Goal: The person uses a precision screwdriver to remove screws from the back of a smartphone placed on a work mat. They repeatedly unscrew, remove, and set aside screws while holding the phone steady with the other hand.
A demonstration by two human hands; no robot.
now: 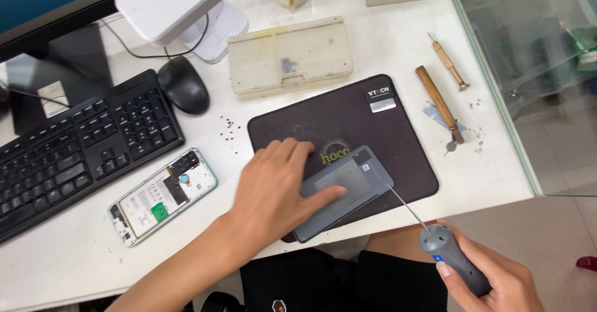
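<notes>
My left hand (pixel 278 188) lies flat on a grey phone back panel (pixel 357 174), fingers spread, pressing it onto a dark work mat (pixel 373 125). My right hand (pixel 497 281) grips a grey electric screwdriver (pixel 451 259) with a blue button, off the table's front edge. Its thin bit (pixel 407 207) reaches toward the panel's right edge. An opened phone (pixel 163 195) with its circuit boards showing lies to the left on the white table (pixel 74 256).
A black keyboard (pixel 68 153) and black mouse (pixel 183 85) sit at the left, under a monitor. A beige parts box (pixel 289 56) lies behind the mat. Two wooden-handled tools (pixel 440 100) rest at the right. Small screws (pixel 229 128) are scattered beside the mat. A glass panel (pixel 535 69) borders the right side.
</notes>
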